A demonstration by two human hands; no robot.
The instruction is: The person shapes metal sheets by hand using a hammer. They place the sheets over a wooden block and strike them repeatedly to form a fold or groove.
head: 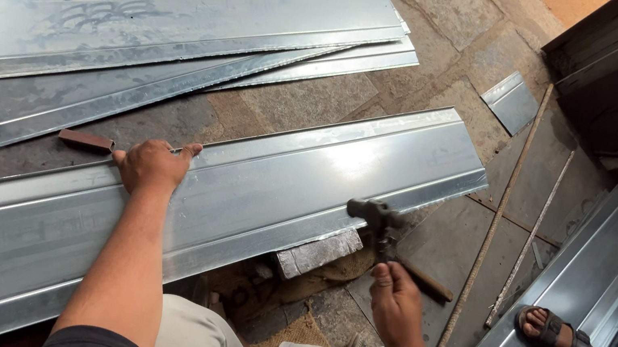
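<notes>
A long shiny sheet-metal panel [282,186] with folded edges lies across the stone floor in front of me. My left hand [153,165] presses flat on its far edge, fingers spread. My right hand [394,302] grips the wooden handle of a hammer [380,218], whose dark head rests at the panel's near folded edge. Under that edge sits a grey metal block [317,252] on a piece of sacking [282,296].
A stack of similar panels [174,39] lies further back. A small metal offcut [510,102] and two thin rods [496,218] lie to the right. More profiled sheets [592,297] lean at the right, where another person's sandalled foot [551,328] stands.
</notes>
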